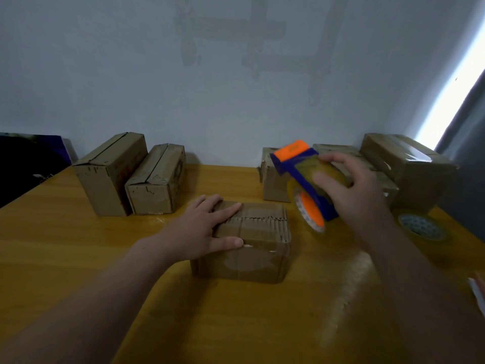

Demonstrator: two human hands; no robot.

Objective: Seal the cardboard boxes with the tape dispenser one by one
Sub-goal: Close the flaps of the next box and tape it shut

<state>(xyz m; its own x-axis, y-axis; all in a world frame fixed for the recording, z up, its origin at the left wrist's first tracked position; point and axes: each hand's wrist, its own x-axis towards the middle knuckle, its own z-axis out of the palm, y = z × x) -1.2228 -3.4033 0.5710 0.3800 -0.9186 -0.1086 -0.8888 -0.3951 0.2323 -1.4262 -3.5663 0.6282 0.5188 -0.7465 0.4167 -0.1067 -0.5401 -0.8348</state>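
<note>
A small cardboard box (259, 240) lies in the middle of the wooden table (78, 245), with clear tape over its front face. My left hand (199, 229) rests flat on the box's top left, fingers straight and thumb along the front edge. My right hand (354, 190) grips a blue and orange tape dispenser (304, 179) with a roll of clear tape, held in the air above and to the right of the box. The dispenser is blurred.
Two cardboard boxes (110, 172) (157, 179) stand at the back left. Several taped boxes (409, 166) sit at the back right against the wall. A spare tape roll (420, 227) lies at the right. A dark object (29, 158) sits at far left.
</note>
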